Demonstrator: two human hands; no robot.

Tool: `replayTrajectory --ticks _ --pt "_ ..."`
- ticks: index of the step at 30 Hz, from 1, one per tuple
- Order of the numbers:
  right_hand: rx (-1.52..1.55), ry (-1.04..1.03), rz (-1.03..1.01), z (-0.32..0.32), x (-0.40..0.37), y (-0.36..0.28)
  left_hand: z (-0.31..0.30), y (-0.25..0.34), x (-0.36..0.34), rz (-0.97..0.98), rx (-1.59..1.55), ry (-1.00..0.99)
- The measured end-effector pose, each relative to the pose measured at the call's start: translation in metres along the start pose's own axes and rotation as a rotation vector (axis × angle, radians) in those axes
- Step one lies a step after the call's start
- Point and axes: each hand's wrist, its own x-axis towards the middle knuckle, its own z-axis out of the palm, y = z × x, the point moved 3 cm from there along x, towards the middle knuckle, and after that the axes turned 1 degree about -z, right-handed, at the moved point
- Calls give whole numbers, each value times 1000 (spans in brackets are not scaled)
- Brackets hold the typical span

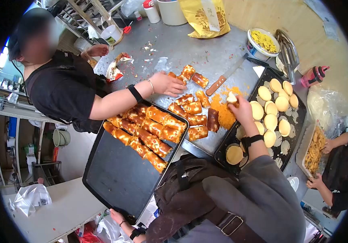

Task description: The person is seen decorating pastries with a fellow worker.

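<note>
My right hand is closed on a small cream-coloured piece, just above a heap of orange shreds. Down at the lower left, my left hand grips the near edge of a black tray. Long glazed rolls lie in rows across that tray's far part. Shorter cut rolls sit on the metal table between the tray and the shreds. To the right is a dark baking tray with round pale pastries and paper-like rounds.
A co-worker's hand touches the cut rolls from the left. A knife lies behind the shreds. Farther right are a tub of yellow filling, tongs, a pink bottle and another person's hands at a shredded-food tray.
</note>
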Motion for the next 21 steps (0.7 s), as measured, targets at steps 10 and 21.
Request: replayTrajectory --ticks 10,21 --pt "-10 -123 36 -2 2 -3 -2 11 -10 8 67 75" --pt "171 41 -41 -56 2 -29 10 -45 19 7 42 32"
